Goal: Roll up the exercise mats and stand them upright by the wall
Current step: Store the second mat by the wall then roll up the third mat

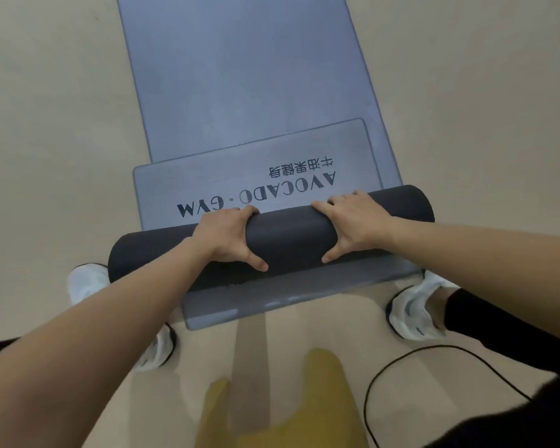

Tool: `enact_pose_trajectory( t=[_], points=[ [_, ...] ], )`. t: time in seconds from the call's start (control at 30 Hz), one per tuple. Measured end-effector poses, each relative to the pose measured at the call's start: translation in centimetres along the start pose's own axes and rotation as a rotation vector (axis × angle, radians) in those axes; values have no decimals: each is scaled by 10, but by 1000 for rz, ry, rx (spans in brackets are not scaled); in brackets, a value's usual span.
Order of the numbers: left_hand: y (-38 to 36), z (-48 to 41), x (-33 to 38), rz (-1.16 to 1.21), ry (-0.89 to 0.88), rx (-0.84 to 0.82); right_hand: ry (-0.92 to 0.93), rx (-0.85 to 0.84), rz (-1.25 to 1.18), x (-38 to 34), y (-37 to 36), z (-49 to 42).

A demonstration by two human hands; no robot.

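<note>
A dark grey roll of exercise mat (288, 234) lies crosswise on the floor in front of me, about half a mat long in its flat part. The flat remainder (240, 189) shows upside-down "AVOCADO · GYM" lettering. It lies on top of a second blue-grey mat (240, 66) that stretches away from me. My left hand (227, 237) grips the roll left of its middle, fingers over the far side and thumb on the near side. My right hand (353, 221) grips it right of the middle in the same way.
My white shoes (84, 282) (411, 312) stand on either side of the mats' near end on a beige floor (62, 124). A black cable (401, 367) loops on the floor at the lower right. Yellow fabric (288, 409) hangs at the bottom centre.
</note>
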State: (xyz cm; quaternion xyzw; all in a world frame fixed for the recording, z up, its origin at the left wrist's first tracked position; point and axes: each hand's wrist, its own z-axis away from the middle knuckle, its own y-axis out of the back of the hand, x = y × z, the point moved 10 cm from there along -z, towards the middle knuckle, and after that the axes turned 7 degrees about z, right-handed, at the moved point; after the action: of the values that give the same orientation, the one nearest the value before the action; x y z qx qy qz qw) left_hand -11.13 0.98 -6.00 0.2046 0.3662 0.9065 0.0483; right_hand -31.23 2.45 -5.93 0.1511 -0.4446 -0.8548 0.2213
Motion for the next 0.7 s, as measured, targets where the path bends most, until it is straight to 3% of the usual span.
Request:
enact_pose_trajectory(
  t=[0.13, 0.3, 0.53, 0.7],
  points=[
    [-33, 13, 0, 49, 11, -88, 34, -64, -55, -15, -25, 13],
    [-21, 2, -7, 91, 45, -129, -1, -157, -156, 4, -23, -7],
    [-7, 41, 5, -167, -224, 339, -19, -335, -392, 23, -21, -42],
    [-26, 34, 2, -278, -56, 308, -128, -192, -366, 50, -11, -48]
  ],
)
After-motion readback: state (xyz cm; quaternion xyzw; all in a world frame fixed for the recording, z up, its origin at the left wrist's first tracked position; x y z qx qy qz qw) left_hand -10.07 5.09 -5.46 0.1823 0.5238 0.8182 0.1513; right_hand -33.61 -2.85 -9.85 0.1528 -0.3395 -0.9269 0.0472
